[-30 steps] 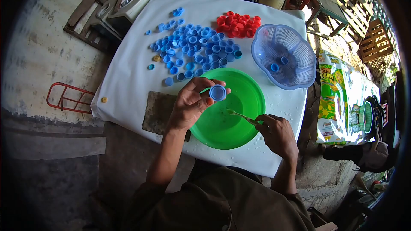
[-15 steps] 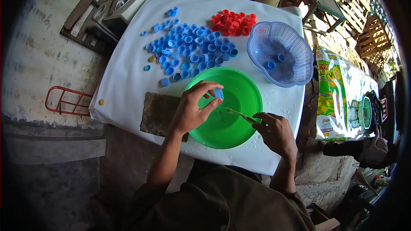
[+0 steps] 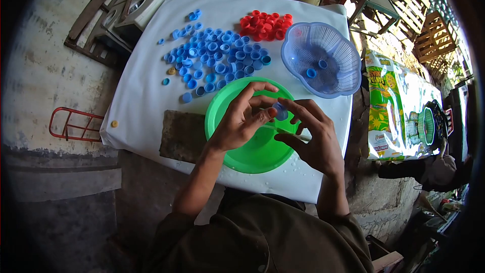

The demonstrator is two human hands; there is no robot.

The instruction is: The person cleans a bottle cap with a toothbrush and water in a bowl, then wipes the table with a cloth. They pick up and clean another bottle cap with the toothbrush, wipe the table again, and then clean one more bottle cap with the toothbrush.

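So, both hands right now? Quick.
Left hand: closed, pinching a blue cap.
Right hand: closed, holding the brush, fingertips at the cap.

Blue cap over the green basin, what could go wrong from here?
The blue cap might slip from the left hand and drop into the green basin right below. The brush could fall too, as the right hand holds it with fingers spread close to the cap.
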